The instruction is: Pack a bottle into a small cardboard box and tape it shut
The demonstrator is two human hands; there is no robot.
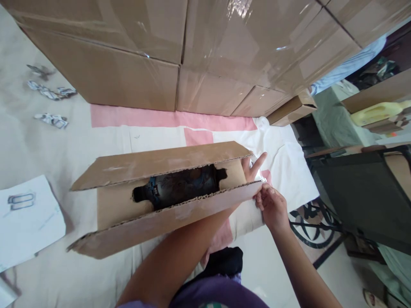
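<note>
Grip at right end of open carton (173, 222): right hand (274, 207) with fingers curled in close, small shiny piece (258, 174) just beside; cannot tell whether pinched on that piece or on carton's flap corner. At same end, far side: left hand (251, 170), partly hidden by carton, one finger extended outward; cannot tell whether grasping or merely bracing. Left forearm below carton's near flap.

Carton position: above pink-and-white cloth (282, 171), long flaps raised and apart, dark printed contents (183, 186) visible between notched inner flaps. Beyond carton: taped box stack (131, 81). Left of carton: white sheet (25, 231) with drawn outline.

Step in hand, as judged: detail work on carton's right end, probably at shiny piece. Next move, as judged: calls for firm left-hand bracing there and careful right-hand finger control, without tipping carton.
</note>
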